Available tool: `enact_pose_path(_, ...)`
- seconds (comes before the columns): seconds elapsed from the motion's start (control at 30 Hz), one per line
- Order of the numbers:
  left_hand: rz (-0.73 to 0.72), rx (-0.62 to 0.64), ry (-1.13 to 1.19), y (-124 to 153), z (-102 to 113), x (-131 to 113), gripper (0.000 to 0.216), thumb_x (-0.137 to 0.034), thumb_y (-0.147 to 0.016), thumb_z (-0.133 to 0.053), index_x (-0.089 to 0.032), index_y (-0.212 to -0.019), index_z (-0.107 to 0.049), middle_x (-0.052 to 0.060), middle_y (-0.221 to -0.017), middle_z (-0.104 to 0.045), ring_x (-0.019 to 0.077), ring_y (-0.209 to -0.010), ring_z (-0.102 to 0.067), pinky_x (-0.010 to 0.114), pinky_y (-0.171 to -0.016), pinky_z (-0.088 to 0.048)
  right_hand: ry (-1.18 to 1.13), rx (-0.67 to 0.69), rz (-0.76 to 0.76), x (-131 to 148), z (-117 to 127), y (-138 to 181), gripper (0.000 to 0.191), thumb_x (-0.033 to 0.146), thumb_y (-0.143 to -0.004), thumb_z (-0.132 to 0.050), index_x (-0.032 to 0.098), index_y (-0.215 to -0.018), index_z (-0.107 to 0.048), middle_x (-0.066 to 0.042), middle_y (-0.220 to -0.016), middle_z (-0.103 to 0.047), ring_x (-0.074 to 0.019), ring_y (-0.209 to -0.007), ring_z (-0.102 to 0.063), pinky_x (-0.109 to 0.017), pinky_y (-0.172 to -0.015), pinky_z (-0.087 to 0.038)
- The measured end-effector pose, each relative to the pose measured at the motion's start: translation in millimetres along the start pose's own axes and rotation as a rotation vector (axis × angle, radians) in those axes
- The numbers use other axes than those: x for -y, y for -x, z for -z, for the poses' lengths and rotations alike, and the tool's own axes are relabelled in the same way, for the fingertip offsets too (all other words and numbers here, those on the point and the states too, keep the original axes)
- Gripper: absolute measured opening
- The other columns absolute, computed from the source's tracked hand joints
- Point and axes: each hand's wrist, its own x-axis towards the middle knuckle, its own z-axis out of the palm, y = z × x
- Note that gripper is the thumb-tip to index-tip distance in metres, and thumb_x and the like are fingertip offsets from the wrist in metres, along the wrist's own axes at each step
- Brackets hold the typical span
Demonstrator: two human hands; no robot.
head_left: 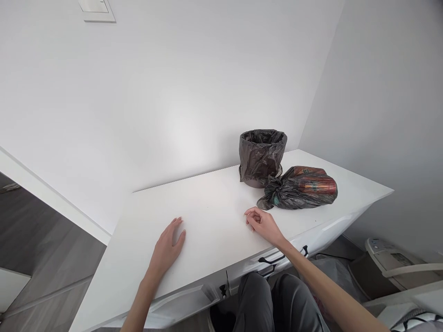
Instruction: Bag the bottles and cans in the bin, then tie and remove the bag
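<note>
My left hand point(168, 246) lies flat on the white table point(207, 216), fingers stretched out, holding nothing. My right hand point(262, 223) rests on the table with fingers loosely curled and empty, a short way from the knotted end of a tied dark plastic bag point(300, 188) that lies on its side with reddish contents showing through. Behind the bag stands a small bin point(261, 157) lined with a dark plastic bag, its top open.
The table stands in a corner of white walls. A light switch plate point(97, 10) is high on the wall. My legs in grey trousers point(273, 302) are under the table edge. A white device point(398, 260) sits on the floor at right.
</note>
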Motion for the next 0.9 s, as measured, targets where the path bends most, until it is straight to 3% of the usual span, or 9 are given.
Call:
enact_pose_path(0.33,0.025,0.017,-0.008,0,0,0,0.047,-0.054,-0.101,-0.045,-0.033,-0.142,-0.052,-0.001,-0.159,-0.05,0.0268,-0.146,-0.049,0.047,-0.115,-0.046,0.006,-0.011,0.011,-6,1,-2,0.02,0.039,-0.09,-0.062,0.022,-0.1,-0.065,-0.001,-0.077,-0.07,-0.0147,-0.057,-0.059,-0.029,-0.058,-0.047)
enact_pose_path(0.9,-0.01,-0.009,-0.003,-1,2,-4,0.046,-0.052,-0.1,-0.046,-0.029,-0.138,-0.056,0.003,-0.155,-0.056,0.0293,-0.14,-0.055,0.048,-0.113,-0.049,0.023,-0.021,0.004,6,2,0,0.014,0.032,-0.089,-0.059,0.022,-0.098,-0.063,0.001,-0.074,-0.068,-0.0139,-0.056,-0.058,-0.028,-0.058,-0.046)
